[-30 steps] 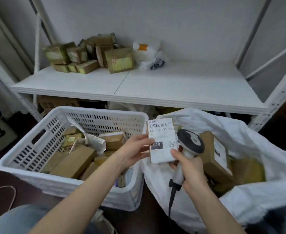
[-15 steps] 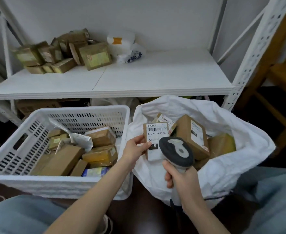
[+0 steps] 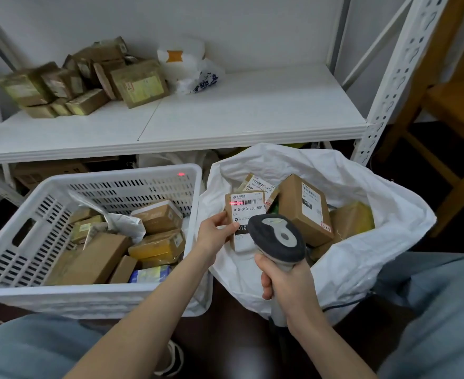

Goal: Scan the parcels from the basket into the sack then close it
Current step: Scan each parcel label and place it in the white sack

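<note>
Over the open sack, the left hand pinches a labelled parcel; the right hand grips a scanner, red line across the barcode. Basket of parcels sits left.

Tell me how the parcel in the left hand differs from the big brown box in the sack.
The held parcel is pinched by the left hand; the big box lies tilted in the sack, untouched. A red scan line crosses the held parcel's barcode; none shows on the big box. Both are brown cardboard with white labels.
</note>
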Motion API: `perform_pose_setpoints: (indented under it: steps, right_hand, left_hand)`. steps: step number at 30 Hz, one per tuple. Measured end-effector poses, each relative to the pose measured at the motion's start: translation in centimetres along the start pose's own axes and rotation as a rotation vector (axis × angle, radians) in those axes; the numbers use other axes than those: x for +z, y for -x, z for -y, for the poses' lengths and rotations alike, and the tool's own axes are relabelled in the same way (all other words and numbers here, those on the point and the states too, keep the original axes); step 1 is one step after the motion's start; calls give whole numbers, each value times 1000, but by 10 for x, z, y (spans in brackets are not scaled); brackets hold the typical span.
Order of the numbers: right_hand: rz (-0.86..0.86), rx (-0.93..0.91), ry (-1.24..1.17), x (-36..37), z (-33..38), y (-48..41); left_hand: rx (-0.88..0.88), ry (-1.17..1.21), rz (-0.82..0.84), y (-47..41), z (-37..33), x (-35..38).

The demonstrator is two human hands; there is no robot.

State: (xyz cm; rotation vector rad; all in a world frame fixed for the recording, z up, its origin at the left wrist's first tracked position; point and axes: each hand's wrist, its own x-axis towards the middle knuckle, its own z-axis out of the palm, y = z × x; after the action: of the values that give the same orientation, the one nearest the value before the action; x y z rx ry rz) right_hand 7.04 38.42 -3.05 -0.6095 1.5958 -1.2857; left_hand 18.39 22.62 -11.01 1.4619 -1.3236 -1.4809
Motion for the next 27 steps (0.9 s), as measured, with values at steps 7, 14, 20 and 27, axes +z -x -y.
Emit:
perform_pose_setpoints:
  steps: [7,14,20,27]
  right_hand:
    - [-4,-18,35,-1,-2,-1]
    - [-9,26,-50,-1,1,-8]
    - [-119,22,-173,-16,23,-47]
    - [-230,4,-252,-37,40,-93]
  left_hand:
    - [-8,-1,-6,-1,1,1]
    - [-18,-15,3,-5,1,1]
    - [92,-149,-115,-37,-37,23]
    - [276,-610,35,-67,-55,53]
